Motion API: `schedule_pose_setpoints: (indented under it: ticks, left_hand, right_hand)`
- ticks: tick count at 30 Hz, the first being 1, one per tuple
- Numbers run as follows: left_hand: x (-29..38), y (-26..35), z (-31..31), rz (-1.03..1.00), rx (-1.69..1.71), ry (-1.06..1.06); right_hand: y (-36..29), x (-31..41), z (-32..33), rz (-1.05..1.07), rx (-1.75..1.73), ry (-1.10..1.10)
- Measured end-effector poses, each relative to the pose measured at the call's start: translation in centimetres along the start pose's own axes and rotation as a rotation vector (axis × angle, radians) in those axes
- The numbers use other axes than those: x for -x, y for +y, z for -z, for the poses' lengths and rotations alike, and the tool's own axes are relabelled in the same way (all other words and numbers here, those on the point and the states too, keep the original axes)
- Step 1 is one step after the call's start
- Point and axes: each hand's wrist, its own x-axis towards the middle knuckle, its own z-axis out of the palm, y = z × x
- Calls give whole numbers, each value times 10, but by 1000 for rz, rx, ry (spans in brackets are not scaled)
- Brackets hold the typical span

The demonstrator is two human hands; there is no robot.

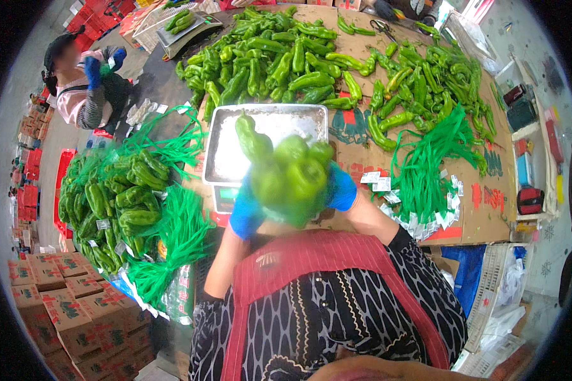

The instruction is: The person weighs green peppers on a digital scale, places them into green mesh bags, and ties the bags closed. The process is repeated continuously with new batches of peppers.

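My left hand [249,207] and my right hand [341,188], both in blue gloves, hold a bunch of green peppers [291,176] between them, partly in green netting; the bunch is motion-blurred. Under and behind it lies the metal pan of a weighing scale [267,112], its lit display [228,193] beside my left hand. Beyond the pan spreads a large heap of green peppers [262,62]. A second pepper heap [429,81] lies at the back right. Green net bags [429,166] with white tags lie to the right of my right hand.
Netted peppers [109,205] are piled on the left beside more green net bags [171,247]. Scissors [383,28] lie at the back. Another person [83,90] in blue gloves is at the upper left. Cardboard boxes [76,305] stand lower left; a white shelf [534,190] stands right.
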Motion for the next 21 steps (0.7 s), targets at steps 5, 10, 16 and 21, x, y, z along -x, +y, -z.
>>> schedule_pose_setpoints:
  ticks: [5, 10, 16, 21]
  left_hand:
    - [23, 34, 3, 34, -822, -370]
    - [18, 35, 0, -110, -1293, -663]
    - [-9, 11, -22, -379, -1481, -894]
    - [0, 2, -45, 57, -1434, -818]
  right_hand:
    - [-104, 19, -4, -375, 193, -267]
    - [-138, 45, -3, -153, 522, -676]
    - [-159, 112, -48, -461, 305, 105]
    - [-123, 146, -66, -344, 965, 298]
